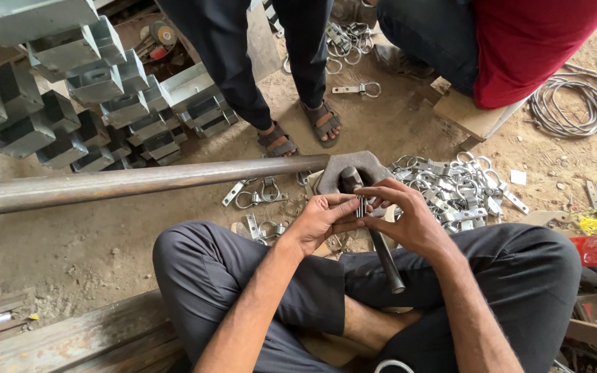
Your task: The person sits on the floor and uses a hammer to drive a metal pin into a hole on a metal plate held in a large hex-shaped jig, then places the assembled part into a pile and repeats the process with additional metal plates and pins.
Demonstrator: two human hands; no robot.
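Here the person sits cross-legged on the sandy floor (105,242), and both hands meet just above the lap. The left hand (319,220) and the right hand (409,217) pinch one small metal piece (361,206) between them. It shows as a short, ribbed silver bit standing upright in the gap between the two thumbs. The left grip is closed on its left side with thumb and forefinger; the right grip is closed on its right side, the fingers curled over the top. How the piece is shaped below the fingertips is hidden.

Directly beneath the hands a dark hammer (374,235) lies tilted, its head (349,178) resting on a grey folded metal block (354,166) and its handle running down toward the right knee. The small piece is held just above the handle, near the head; whether it touches the hammer cannot be told.

A long rusty pipe (126,183) reaches from the left edge to the block. To the right of the hands lies a heap of silver ring clamps (450,186), with a few loose ones (260,193) on the left. Stacked galvanised brackets (91,90) stand at the upper left. Another person's sandalled feet (298,131) stand beyond the pipe, and a person in a red shirt (526,41) sits at the upper right.
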